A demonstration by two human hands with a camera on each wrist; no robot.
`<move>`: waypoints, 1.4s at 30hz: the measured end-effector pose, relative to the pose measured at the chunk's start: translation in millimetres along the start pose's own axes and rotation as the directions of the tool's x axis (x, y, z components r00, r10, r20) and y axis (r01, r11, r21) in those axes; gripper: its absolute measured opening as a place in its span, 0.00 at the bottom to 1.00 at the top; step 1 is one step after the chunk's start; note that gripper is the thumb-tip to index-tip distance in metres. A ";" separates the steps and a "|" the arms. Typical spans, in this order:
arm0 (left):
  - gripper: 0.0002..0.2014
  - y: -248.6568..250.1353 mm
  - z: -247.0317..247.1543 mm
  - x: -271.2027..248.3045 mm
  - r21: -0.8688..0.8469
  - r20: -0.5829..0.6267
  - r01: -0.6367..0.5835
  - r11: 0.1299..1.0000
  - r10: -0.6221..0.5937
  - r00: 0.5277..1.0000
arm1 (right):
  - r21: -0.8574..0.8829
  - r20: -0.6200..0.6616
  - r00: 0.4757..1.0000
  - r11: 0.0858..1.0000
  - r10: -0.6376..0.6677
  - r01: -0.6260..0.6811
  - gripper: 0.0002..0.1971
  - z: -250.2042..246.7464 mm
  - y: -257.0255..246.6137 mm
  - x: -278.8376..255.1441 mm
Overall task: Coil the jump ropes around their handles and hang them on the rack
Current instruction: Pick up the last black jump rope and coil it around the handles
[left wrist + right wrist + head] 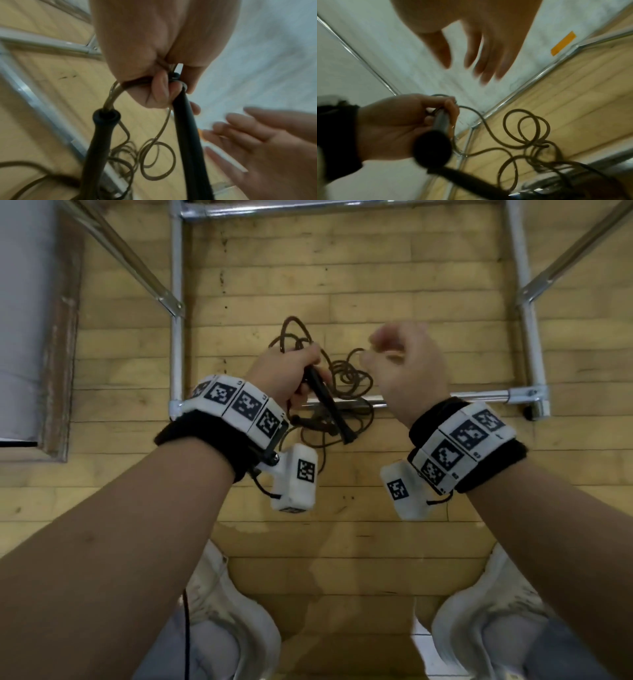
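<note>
Rope [346,378] is piled on the floor [411,285] right under both hands, handles [323,398] clamped in the left hand [291,374] and pointing down-right; right hand [407,364] is loose and empty just beside, nearer the slack, so probably it does the wrapping

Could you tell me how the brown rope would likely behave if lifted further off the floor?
The thin brown jump rope lies in loose, springy loops, so it would probably dangle limply and tangle. The black handle in the left hand looks rigid, so it should carry steadily.
</note>
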State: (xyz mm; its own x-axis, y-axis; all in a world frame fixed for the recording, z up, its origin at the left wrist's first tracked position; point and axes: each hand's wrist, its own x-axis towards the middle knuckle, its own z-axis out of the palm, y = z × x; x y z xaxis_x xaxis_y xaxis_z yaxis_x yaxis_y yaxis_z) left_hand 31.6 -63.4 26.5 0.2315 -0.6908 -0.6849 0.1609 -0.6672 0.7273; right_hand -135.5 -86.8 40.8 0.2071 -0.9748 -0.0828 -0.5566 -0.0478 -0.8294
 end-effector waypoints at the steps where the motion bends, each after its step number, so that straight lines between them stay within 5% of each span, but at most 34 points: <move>1: 0.10 14.4 0.8 -6.3 0.006 0.008 -0.029 1.000 0.029 1.000 | 0.054 0.168 0.986 0.998 0.008 -0.017 0.15 -4.0 -14.2 -1.7; 3: 0.10 44.2 4.0 -24.7 0.042 0.050 -0.075 0.996 0.073 0.996 | 0.137 0.489 0.871 0.983 0.043 -0.125 0.19 -11.3 -38.2 -3.7; 5: 0.10 73.5 8.9 -49.1 0.031 0.132 -0.114 0.993 0.109 0.985 | 0.190 0.584 0.811 0.974 -0.011 -0.123 0.13 -20.3 -59.6 -6.5; 10: 0.06 140.0 16.8 -124.4 0.017 0.261 -0.325 0.945 0.310 0.914 | 0.199 0.564 0.819 0.980 -0.107 -0.009 0.12 -54.5 -121.5 -20.6; 14: 0.08 178.5 13.6 -179.5 0.150 0.125 -0.457 0.877 0.442 0.888 | 0.330 0.560 0.822 0.937 -0.099 -0.113 0.14 -88.8 -158.9 -36.2; 18: 0.28 183.8 4.6 -220.0 0.263 0.124 -0.413 0.872 0.394 0.911 | 0.627 0.392 0.915 0.756 -0.094 -0.190 0.11 -123.6 -197.0 -50.4; 22: 0.17 167.6 3.4 -252.9 0.334 0.378 -0.404 0.852 0.272 0.885 | 0.805 0.296 0.955 0.545 -0.028 -0.234 0.08 -149.9 -234.7 -58.4; 25: 0.07 161.9 7.4 -270.5 0.310 0.442 -0.446 0.840 0.288 0.850 | 0.845 0.249 0.968 0.492 -0.017 -0.209 0.07 -159.5 -256.5 -64.2; 28: 0.08 165.4 10.6 -282.6 0.100 0.331 -0.487 0.868 0.432 0.839 | 0.738 0.141 0.989 0.670 -0.039 -0.078 0.06 -160.7 -266.1 -68.7; 31: 0.09 170.1 10.6 -282.5 -0.058 0.142 -0.546 0.836 0.548 0.824 | 0.529 0.143 0.988 0.848 -0.061 -0.025 0.16 -157.1 -264.7 -70.2; 35: 0.10 166.2 16.5 -276.4 -0.121 0.164 -0.501 0.857 0.515 0.841 | 0.363 0.044 0.991 0.926 -0.128 0.103 0.13 -146.4 -258.2 -72.7; 38: 0.12 165.6 14.9 -268.6 -0.120 0.245 -0.488 0.865 0.502 0.830 | 0.452 0.030 0.992 0.887 -0.125 0.098 0.03 -136.0 -242.9 -72.4; 42: 0.08 171.2 -3.3 -255.2 0.048 0.241 -0.520 0.853 0.495 0.835 | 0.302 0.040 0.958 0.918 -0.282 0.258 0.11 -127.5 -232.2 -65.4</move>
State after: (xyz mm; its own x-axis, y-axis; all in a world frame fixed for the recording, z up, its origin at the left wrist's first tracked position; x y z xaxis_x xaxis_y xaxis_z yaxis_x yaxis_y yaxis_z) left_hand 3.3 -0.4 325.9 0.0414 -0.9742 -0.2220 -0.0287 -0.2233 0.9743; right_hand -122.3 -39.7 309.3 0.3875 -0.9122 0.1330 -0.2142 -0.2294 -0.9495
